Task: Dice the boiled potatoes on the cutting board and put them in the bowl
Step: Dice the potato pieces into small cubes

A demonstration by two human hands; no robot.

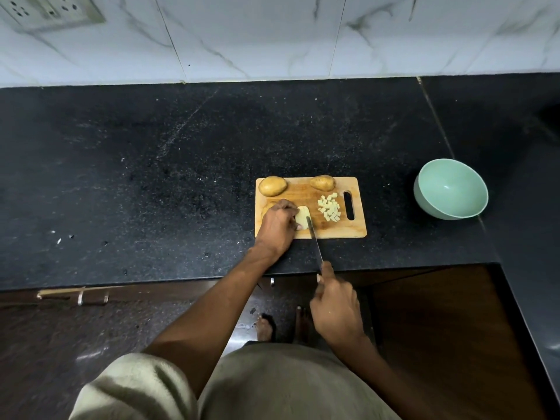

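Cutting board (333, 231) sits on the black counter (151, 177), near its front edge. My left hand (277, 225) lies over the pale potato piece (303, 215) at the board's left side, fingers curled down onto it, holding it in place. My right hand (336, 310) is wrapped round the knife (314, 241) handle, forefinger stretched along the top. The blade runs up over the board's near edge and its tip is on the piece, just right of my left fingertips.

A heap of small dice (328, 209) lies toward the board's right end, beside the handle slot. Two whole potatoes, skins on, rest along the far edge: one at the left corner (272, 185), one right of the middle (322, 182). The green bowl (430, 204) stands well apart to the right, nothing visible in it.

Judgement: about a third of the way. One potato partly diced, two untouched, no transfer yet.

Handling: boiled flesh should be soft and crumbly, probably a bit tacky on the cut face. It likely wants light pressure from the holding hand, or it mashes. Best hold is on top and toward the far side from the blade, fingertips tucked back. The dice look light and fragile; I expect scooping them with the flat of the blade and a cupped hand suits them better than pinching. The whole ones are rounded and may roll.
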